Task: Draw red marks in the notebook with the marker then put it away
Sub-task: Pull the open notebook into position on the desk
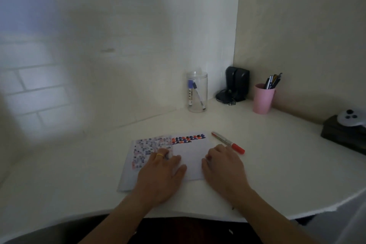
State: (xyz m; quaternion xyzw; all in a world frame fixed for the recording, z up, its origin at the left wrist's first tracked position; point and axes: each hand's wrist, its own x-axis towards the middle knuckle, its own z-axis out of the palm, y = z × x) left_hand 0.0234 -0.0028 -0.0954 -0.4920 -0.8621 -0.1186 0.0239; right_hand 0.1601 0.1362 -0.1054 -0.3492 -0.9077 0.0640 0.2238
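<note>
An open notebook (190, 150) lies on the white desk in front of me. Its left page is covered with small coloured marks, and rows of red and dark marks run along the top of the right page. A red marker (227, 142) with its cap on lies on the desk just right of the notebook, pointing away to the left. My left hand (160, 172) rests flat on the left page, a ring on one finger. My right hand (221, 166) rests at the notebook's right edge, fingers curled, just short of the marker's red cap. Neither hand holds anything.
A clear jar (197, 92) with two markers stands at the back by the wall. A black speaker (235, 86) sits in the corner, a pink cup (263, 99) of pens beside it. A dark box with a game controller (351, 118) is at the far right.
</note>
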